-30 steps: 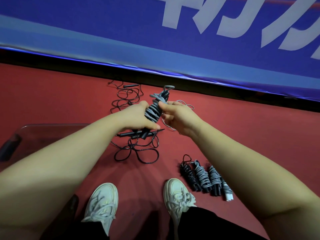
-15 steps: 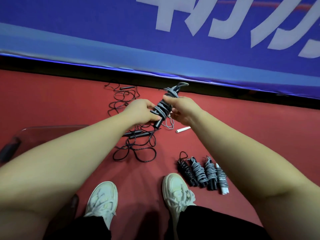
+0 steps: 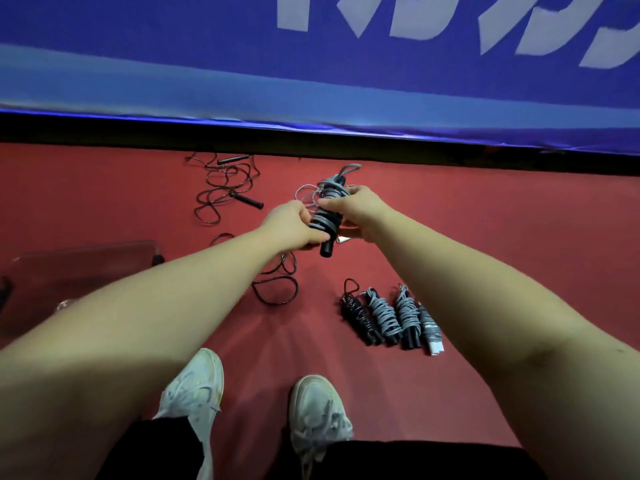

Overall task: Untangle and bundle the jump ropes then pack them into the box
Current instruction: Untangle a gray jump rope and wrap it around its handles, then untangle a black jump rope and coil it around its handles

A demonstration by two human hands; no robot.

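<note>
Big blue banner [image 3: 207, 64] with white lettering fills the top of the view, and below it the red floor [image 3: 502, 220] spreads wide. Down at the left edge sits the clear box [image 3: 104, 265], partly hidden under the left forearm, and I can't make out what's in it. Two pale shoes [image 3: 194, 393] are planted at the bottom, toes pointing up the floor. Out beyond the hands on the left lies a loose black rope [image 3: 225, 188], all loops and two black handles, well apart from the box. A second black rope [image 3: 277, 289] curls out from beneath the left arm. On the right, near the right forearm, four finished bundles [image 3: 391, 317] lie side by side in a neat row, one black and three grey-wound, touching or nearly so. Now the action, held above the floor in the middle: a grey-wrapped bundle [image 3: 327, 216], tilted, a grey loop poking out the top, its black handle end [image 3: 326, 249] sticking out the bottom. The left hand [image 3: 289, 225] grips the lower part, fingers curled round it. The right hand [image 3: 360, 211] clamps the upper part, thumb and fingers wrapped round the coils. Behind them thin pale cord [image 3: 304, 194] loops on the floor, and a white handle tip [image 3: 343, 239] peeks out below the right hand.
</note>
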